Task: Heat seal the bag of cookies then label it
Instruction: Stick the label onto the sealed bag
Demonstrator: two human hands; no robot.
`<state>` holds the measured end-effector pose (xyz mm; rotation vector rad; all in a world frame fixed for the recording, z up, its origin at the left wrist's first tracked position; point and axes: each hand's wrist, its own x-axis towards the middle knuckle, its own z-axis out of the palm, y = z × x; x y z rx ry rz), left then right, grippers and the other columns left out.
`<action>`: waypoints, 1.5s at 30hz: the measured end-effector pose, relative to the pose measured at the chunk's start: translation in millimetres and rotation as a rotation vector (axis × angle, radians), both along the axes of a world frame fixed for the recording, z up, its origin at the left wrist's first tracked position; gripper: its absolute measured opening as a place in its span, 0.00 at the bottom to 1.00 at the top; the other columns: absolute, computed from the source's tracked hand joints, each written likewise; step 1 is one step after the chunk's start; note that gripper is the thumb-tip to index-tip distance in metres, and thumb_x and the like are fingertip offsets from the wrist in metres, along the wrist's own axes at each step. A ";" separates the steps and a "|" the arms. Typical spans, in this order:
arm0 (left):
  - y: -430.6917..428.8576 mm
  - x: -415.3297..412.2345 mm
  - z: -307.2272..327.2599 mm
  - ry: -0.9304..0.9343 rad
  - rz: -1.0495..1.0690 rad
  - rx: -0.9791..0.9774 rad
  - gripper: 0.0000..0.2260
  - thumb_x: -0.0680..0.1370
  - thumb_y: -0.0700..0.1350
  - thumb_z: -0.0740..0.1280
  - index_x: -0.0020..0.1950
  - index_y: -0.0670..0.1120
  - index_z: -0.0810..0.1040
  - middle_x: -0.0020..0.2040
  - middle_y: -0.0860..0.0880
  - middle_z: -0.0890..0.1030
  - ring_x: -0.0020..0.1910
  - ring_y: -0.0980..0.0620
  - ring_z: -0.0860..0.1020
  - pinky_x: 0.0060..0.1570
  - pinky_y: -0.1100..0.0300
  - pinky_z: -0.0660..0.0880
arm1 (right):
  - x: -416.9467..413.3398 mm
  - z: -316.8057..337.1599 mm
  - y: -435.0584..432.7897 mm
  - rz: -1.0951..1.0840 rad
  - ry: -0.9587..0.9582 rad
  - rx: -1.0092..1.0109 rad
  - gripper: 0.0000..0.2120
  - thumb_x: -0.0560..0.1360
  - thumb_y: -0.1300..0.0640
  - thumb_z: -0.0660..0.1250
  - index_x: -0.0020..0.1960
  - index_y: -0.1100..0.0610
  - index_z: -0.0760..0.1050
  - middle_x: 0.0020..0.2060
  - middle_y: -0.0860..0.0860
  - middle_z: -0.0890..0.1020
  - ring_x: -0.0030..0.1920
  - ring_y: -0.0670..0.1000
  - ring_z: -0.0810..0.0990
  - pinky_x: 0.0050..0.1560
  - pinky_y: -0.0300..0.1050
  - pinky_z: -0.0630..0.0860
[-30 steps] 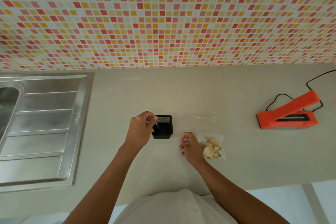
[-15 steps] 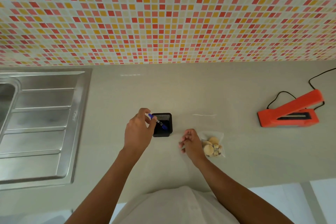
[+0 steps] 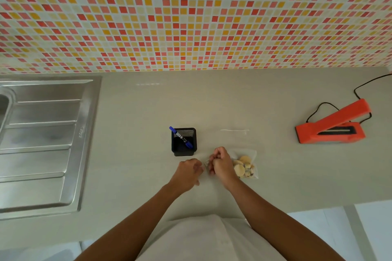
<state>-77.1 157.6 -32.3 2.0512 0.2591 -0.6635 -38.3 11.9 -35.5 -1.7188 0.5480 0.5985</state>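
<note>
**A:** Hands?

**B:** Right hand [image 3: 221, 165] curled tight, pinching a small pale scrap [image 3: 206, 163]. Left hand [image 3: 188, 172] loosely curled just left of the scrap; can't tell if it's gripping it.

**A:** Bag?

**B:** Bag of cookies [image 3: 246, 166] flat on the counter [image 3: 137, 112], just right of my right hand. Marker [image 3: 180, 136] leans in the black holder [image 3: 184, 148] beyond my left hand. Sealer [image 3: 333, 125] far right, arm raised.

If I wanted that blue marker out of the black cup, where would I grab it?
Probably pinch the blue marker by its upper end, coming from above left: it leans out over the black cup's back-left corner, while its lower end sits down inside.
</note>
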 end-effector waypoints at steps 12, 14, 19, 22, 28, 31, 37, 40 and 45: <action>-17.7 16.2 -15.1 0.062 0.222 -0.061 0.04 0.77 0.43 0.69 0.43 0.45 0.82 0.33 0.48 0.81 0.22 0.55 0.78 0.32 0.60 0.78 | 1.7 3.6 -2.0 -0.007 0.001 0.010 0.18 0.68 0.77 0.47 0.44 0.59 0.66 0.34 0.56 0.75 0.26 0.50 0.73 0.24 0.43 0.67; -15.5 16.5 -13.0 0.057 0.188 -0.044 0.05 0.77 0.42 0.68 0.41 0.48 0.80 0.33 0.49 0.81 0.22 0.56 0.78 0.30 0.65 0.76 | 1.6 9.0 -3.9 0.007 -0.030 0.016 0.17 0.69 0.77 0.48 0.44 0.59 0.67 0.35 0.56 0.76 0.27 0.50 0.73 0.25 0.43 0.68; -6.0 13.0 14.5 0.056 0.138 -0.109 0.05 0.78 0.38 0.64 0.44 0.43 0.79 0.36 0.49 0.82 0.22 0.57 0.75 0.22 0.71 0.66 | 0.6 26.2 -20.8 0.050 -0.246 -0.022 0.11 0.74 0.72 0.58 0.45 0.57 0.73 0.36 0.53 0.78 0.29 0.49 0.71 0.29 0.43 0.67; -0.5 12.4 38.9 0.068 0.088 -0.196 0.05 0.79 0.38 0.64 0.47 0.41 0.79 0.37 0.49 0.82 0.24 0.55 0.75 0.20 0.71 0.63 | -2.1 41.9 -31.2 0.107 -0.304 -0.068 0.07 0.76 0.61 0.66 0.49 0.50 0.76 0.39 0.48 0.79 0.34 0.47 0.74 0.35 0.44 0.70; 12.9 17.3 85.3 -0.018 0.036 -0.301 0.05 0.80 0.40 0.64 0.46 0.42 0.79 0.39 0.47 0.83 0.29 0.51 0.77 0.24 0.70 0.66 | -7.5 99.2 -27.2 0.207 -0.286 0.088 0.06 0.75 0.63 0.71 0.52 0.60 0.81 0.31 0.51 0.80 0.27 0.45 0.75 0.27 0.39 0.72; 18.4 20.6 109.2 -0.058 0.040 -0.395 0.06 0.80 0.42 0.65 0.50 0.40 0.80 0.42 0.47 0.84 0.30 0.53 0.77 0.25 0.65 0.68 | -7.9 120.1 -21.8 0.082 -0.330 0.147 0.03 0.75 0.66 0.71 0.49 0.64 0.81 0.27 0.53 0.77 0.24 0.47 0.72 0.26 0.40 0.70; 29.2 22.6 136.7 -0.102 0.052 -0.498 0.05 0.77 0.41 0.71 0.51 0.42 0.83 0.41 0.47 0.83 0.32 0.52 0.77 0.28 0.61 0.71 | -7.7 147.1 -16.8 -0.031 -0.418 0.205 0.02 0.74 0.66 0.71 0.46 0.60 0.82 0.28 0.57 0.75 0.27 0.55 0.70 0.25 0.43 0.70; 31.2 21.3 140.9 -0.115 0.070 -0.522 0.05 0.77 0.41 0.71 0.51 0.42 0.83 0.40 0.48 0.83 0.33 0.51 0.77 0.30 0.59 0.71 | -8.8 152.8 -14.0 -0.031 -0.449 0.204 0.02 0.74 0.66 0.71 0.46 0.61 0.81 0.29 0.59 0.74 0.27 0.54 0.69 0.24 0.43 0.69; 30.0 18.9 143.2 -0.140 0.069 -0.531 0.05 0.77 0.41 0.71 0.50 0.42 0.83 0.39 0.48 0.83 0.33 0.51 0.77 0.30 0.58 0.71 | -12.8 154.0 -11.6 -0.003 -0.459 0.202 0.02 0.74 0.65 0.72 0.46 0.60 0.81 0.28 0.56 0.76 0.27 0.52 0.72 0.25 0.44 0.70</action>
